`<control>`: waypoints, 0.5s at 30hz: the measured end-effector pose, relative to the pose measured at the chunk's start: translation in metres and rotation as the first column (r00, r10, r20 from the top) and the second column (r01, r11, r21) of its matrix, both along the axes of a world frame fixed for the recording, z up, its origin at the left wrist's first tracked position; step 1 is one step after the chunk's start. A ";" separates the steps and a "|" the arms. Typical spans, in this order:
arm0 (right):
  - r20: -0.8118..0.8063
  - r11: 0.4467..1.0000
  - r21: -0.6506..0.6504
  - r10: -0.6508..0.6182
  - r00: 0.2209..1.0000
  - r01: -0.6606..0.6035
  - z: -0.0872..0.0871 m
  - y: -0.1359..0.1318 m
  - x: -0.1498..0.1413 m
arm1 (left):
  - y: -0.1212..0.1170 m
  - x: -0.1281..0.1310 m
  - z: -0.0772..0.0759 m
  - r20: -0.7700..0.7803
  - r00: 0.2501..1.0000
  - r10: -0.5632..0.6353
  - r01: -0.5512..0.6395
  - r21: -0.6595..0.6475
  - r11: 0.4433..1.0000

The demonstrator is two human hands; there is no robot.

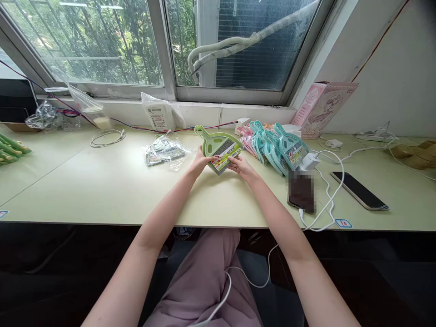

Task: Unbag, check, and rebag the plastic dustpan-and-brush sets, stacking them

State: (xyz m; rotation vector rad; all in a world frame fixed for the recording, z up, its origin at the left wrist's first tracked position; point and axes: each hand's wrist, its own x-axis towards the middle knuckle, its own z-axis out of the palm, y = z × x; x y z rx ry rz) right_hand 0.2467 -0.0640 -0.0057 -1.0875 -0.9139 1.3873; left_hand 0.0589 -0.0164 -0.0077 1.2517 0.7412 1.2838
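Observation:
Above the middle of the desk, a small green dustpan (pixel 211 140) is held tilted, its looped handle pointing up and left. A printed label and a grey ribbed part cover its wide end. My left hand (pixel 201 160) grips its lower left edge. On the other side, my right hand (pixel 241 166) has its fingers closed on the label's right edge. To the right lies a pile of similar turquoise dustpans (pixel 272 143), with pink dustpans (pixel 248 138) behind at its left. Clear plastic packets (pixel 165 151) with grey labelled contents lie left of my hands.
A phone (pixel 301 193) with a white cable and a second dark phone (pixel 360 190) lie at the right. Behind them are a charger (pixel 309 161) and a pink box (pixel 323 109). A coiled cable (pixel 107 138) and green bundle (pixel 12 149) are at left.

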 end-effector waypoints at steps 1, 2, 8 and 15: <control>-0.013 1.000 -0.006 -0.005 1.000 0.005 0.000 0.000 0.000 | 0.000 0.000 0.000 0.004 1.000 -0.014 0.014 -0.005 1.000; -0.022 1.000 -0.008 -0.014 1.000 0.013 0.000 -0.001 -0.001 | 0.000 0.001 0.000 0.011 1.000 -0.026 0.027 -0.009 1.000; -0.033 0.997 0.005 -0.079 0.996 0.080 -0.002 0.000 -0.003 | 0.000 -0.001 0.000 0.006 0.995 -0.100 0.100 -0.009 0.995; -0.083 0.993 0.027 -0.116 0.990 0.118 0.004 -0.001 0.002 | 0.003 -0.019 0.016 -0.205 0.964 -0.168 0.175 0.020 0.984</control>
